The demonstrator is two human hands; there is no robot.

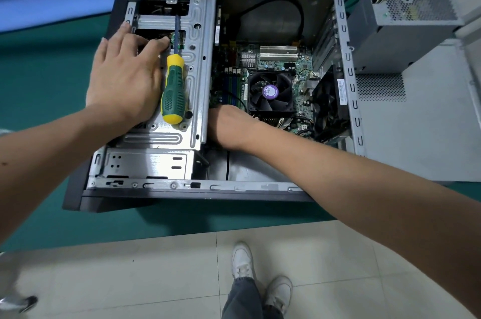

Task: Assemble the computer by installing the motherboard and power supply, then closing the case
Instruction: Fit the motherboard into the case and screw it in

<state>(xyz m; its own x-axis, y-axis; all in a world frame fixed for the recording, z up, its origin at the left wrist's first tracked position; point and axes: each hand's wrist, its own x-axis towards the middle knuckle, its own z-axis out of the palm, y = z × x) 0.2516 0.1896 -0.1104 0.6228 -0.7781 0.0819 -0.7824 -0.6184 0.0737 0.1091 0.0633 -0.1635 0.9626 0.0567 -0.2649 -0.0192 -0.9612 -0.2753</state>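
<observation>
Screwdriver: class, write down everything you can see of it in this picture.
The screwdriver has a chunky green handle with yellow ends and a dotted grip patch, apparently rubbery plastic, and a slim dark blue shaft. It lies flat on the silver metal drive cage inside the open case, handle toward the viewer, shaft pointing away, its tip over a dark cage opening. The left hand rests just beside it on the cage, not gripping it; whether they touch is unclear.

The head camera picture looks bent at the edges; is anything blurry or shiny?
Head view: wide-angle lens bows the computer case edges; bright glare on the metal drive cage; a blurred shoe at the lower left corner; the motherboard is sharp.
</observation>
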